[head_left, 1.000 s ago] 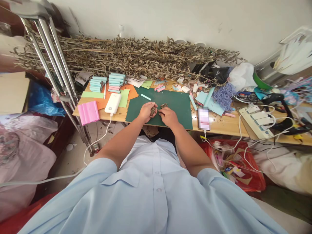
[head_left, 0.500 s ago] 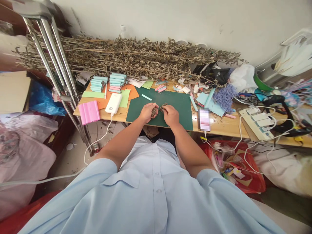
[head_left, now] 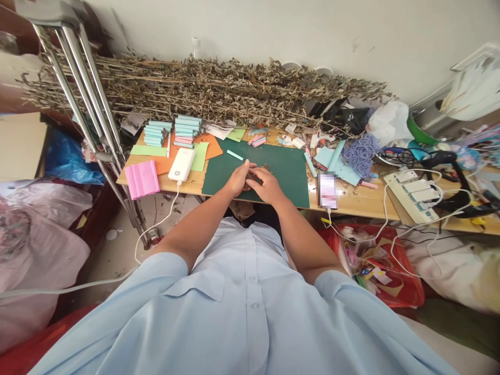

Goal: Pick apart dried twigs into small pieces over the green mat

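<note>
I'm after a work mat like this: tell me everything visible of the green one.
The mat is dark green, thin and flat, with straight edges; its material is unclear. It lies on the table, near edge along the table's front. A blue roll and leaf crumbs rest on it. The left hand and right hand cup dry leaves over its near part.

I see the dark green rectangular mat (head_left: pixel 291 182) on the brown wooden table (head_left: pixel 363 202). Left of the mat lies the white oblong plastic power bank (head_left: pixel 182 164); behind it, the long brown dried stalks (head_left: pixel 234 86).
</note>
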`<state>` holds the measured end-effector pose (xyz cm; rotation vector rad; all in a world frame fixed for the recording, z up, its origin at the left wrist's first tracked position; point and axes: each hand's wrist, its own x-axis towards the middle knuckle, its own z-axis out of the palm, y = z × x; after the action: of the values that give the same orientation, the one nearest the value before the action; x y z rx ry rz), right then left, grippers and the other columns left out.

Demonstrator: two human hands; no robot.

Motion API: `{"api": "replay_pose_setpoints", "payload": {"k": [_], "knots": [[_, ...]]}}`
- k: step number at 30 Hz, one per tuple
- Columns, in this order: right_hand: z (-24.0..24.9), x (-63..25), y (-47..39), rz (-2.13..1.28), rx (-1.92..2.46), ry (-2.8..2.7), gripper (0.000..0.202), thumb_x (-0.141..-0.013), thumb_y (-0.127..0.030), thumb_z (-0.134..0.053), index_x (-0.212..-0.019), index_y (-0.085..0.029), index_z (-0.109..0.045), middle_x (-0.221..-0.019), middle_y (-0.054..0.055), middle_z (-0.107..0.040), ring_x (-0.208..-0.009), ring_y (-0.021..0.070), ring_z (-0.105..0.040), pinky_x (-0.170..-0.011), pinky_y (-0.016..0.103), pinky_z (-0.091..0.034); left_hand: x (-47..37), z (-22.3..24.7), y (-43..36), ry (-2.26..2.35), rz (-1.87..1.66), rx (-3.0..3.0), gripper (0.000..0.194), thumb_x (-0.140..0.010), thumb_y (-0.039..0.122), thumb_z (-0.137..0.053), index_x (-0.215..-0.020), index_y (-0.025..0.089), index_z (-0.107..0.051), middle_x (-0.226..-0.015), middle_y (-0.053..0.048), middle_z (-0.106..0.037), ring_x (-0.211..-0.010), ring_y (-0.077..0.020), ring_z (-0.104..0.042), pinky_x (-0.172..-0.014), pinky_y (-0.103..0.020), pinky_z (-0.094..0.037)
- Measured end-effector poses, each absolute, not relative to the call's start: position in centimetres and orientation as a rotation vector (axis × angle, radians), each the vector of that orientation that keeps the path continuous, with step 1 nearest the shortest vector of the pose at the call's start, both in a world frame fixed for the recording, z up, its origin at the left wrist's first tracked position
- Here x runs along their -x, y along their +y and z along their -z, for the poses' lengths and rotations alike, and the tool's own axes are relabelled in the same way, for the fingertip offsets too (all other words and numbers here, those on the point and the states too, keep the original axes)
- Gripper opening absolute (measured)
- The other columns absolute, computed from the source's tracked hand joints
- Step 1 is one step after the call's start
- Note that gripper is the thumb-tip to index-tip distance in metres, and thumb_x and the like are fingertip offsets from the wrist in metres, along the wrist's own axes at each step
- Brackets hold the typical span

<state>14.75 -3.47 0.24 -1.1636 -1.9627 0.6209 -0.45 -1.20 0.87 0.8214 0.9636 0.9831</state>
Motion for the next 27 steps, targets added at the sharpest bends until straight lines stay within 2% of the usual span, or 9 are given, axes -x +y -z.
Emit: {"api": "replay_pose_setpoints", "payload": {"k": [6,11,16,19,23,27], "knots": [[-1.2,-14.8,-4.0,-0.596,1.213,-1.998,0.025,-0.095,-0.036,-0.063,-0.112,-0.025,-0.077,-0.115,0.009,-0.072,-0.108,0.0243,-0.066,-0.100,0.042,-0.055,0.4,-0.6,-1.0,0.966,-0.948,-0.817,0.065,-0.089,0.074,-0.061,-0.118,0.016,-0.068,-0.061,0.000,-0.058,-0.042,-0.0091,-0.045,-0.044,-0.021,-0.029],[-1.5,-14.8,-3.9,-0.728,1.268,-1.901,0.018,-0.089,-0.035,-0.067,-0.097,-0.024,-0.078,-0.095,0.004,-0.075,-0.084,0.0201,-0.066,-0.082,0.036,-0.056,0.3,-0.1,-0.9,0.930,-0.930,-0.925,0.067,-0.091,0.076,-0.056,-0.116,0.016,-0.069,-0.060,0.000,-0.058,-0.042,-0.0089,-0.044,-0.042,-0.021,-0.030],[-1.1,-14.5,-3.4,-1.103,1.283,-1.571,0.018,-0.077,-0.038,-0.074,-0.081,-0.021,-0.076,-0.070,0.000,-0.071,-0.063,0.0164,-0.062,-0.065,0.032,-0.055,0.3,-0.2,-1.4,0.830,-0.890,-1.049,0.067,-0.093,0.076,-0.051,-0.102,0.013,-0.072,-0.055,-0.001,-0.055,-0.042,-0.0099,-0.046,-0.042,-0.021,-0.033],[-0.8,-14.2,-3.3,-1.180,1.271,-1.317,0.020,-0.073,-0.038,-0.076,-0.081,-0.020,-0.075,-0.070,-0.001,-0.071,-0.060,0.0146,-0.062,-0.060,0.030,-0.054,0.4,-0.3,-1.5,0.821,-0.894,-1.065,0.067,-0.094,0.077,-0.049,-0.095,0.013,-0.071,-0.060,-0.004,-0.060,-0.046,-0.0112,-0.053,-0.042,-0.021,-0.035],[-0.4,-14.2,-3.2,-1.110,1.298,-1.167,0.026,-0.076,-0.042,-0.075,-0.090,-0.020,-0.076,-0.072,0.000,-0.072,-0.063,0.0151,-0.064,-0.058,0.028,-0.053,0.5,-0.1,-1.2,0.860,-0.884,-1.041,0.063,-0.093,0.075,-0.053,-0.083,0.014,-0.065,-0.063,-0.006,-0.064,-0.044,-0.0102,-0.053,-0.041,-0.021,-0.034],[0.0,-14.4,-3.3,-0.815,1.349,-1.315,0.023,-0.083,-0.042,-0.070,-0.092,-0.021,-0.075,-0.089,0.004,-0.076,-0.077,0.0193,-0.069,-0.073,0.034,-0.060,0.6,0.3,-0.8,0.835,-0.870,-1.023,0.053,-0.092,0.068,-0.063,-0.082,0.015,-0.061,-0.061,-0.005,-0.064,-0.040,-0.0093,-0.050,-0.039,-0.021,-0.029]]}}
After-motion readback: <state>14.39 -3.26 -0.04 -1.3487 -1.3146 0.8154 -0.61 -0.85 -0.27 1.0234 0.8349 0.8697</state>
